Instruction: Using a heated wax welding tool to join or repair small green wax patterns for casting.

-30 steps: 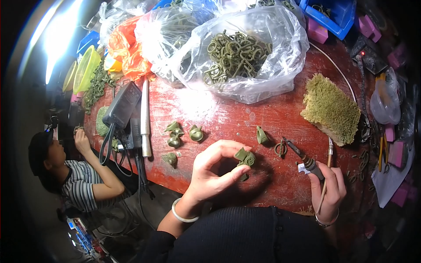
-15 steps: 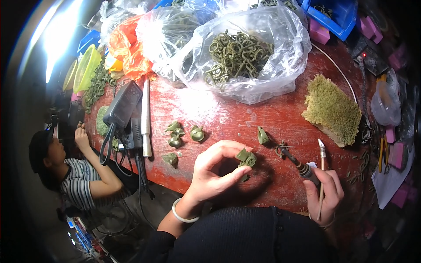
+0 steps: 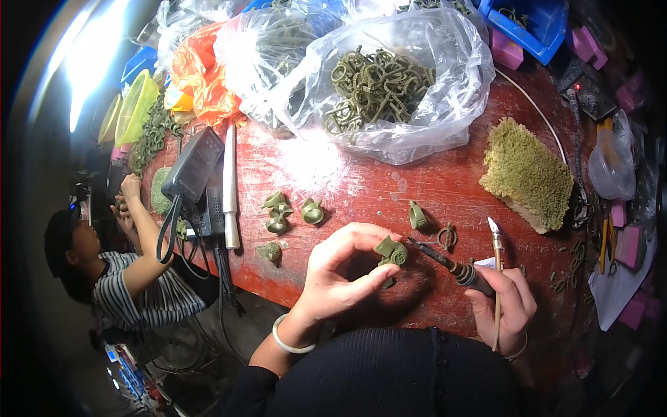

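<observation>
Between the thumb and fingers of my left hand (image 3: 332, 274) is a green wax ring (image 3: 393, 253) with a round, swirled top. My right hand (image 3: 508, 306) is closed around a soldering iron (image 3: 458, 270), its dark tip very near the ring; I cannot tell whether they touch. A craft knife (image 3: 497, 264) with a pale handle also sits in that hand, blade pointing away from me. Just beyond the iron, a thin ring-shaped green piece (image 3: 447, 238) rests on the red table (image 3: 375, 187). Beside it is another green wax ring (image 3: 417, 215).
Several green wax pieces (image 3: 313, 212) lie left of centre, by a tapered rod (image 3: 231, 187) and a black power adapter (image 3: 194, 167). A clear bag (image 3: 451, 104) of green rings stands at the back. A green-topped sponge block (image 3: 524, 174) lies right. A co-worker (image 3: 139, 278) sits left.
My right hand has shifted slightly left with the iron and knife, bringing the iron's tip from near the thin piece to beside the held ring. The co-worker's hands have moved.
</observation>
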Demonstrator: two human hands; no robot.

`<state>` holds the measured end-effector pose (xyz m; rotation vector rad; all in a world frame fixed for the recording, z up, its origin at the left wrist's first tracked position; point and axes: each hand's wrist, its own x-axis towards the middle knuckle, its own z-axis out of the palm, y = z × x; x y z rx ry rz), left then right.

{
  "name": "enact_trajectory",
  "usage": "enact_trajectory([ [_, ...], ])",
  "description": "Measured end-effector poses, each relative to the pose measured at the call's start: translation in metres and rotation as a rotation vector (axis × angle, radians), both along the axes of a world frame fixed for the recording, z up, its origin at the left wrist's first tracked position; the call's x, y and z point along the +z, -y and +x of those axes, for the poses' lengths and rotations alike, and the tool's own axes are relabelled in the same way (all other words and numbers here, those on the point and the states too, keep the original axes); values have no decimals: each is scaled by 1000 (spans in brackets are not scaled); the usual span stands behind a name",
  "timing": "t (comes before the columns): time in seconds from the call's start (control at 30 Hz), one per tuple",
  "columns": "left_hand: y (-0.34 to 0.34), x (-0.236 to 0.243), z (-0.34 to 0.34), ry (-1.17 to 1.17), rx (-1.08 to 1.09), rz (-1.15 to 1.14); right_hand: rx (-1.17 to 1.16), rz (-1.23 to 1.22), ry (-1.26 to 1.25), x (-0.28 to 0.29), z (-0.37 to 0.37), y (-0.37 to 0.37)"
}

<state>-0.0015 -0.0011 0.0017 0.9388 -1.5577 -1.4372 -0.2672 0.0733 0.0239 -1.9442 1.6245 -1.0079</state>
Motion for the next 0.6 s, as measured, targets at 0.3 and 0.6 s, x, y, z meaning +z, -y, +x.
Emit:
enact_trajectory([
  [0.3, 0, 0, -1, 19, 33, -17, 45, -36, 9, -2, 1, 3],
  [0.6, 0, 0, 1, 41, 8, -3, 58, -57, 1, -4, 2, 5],
])
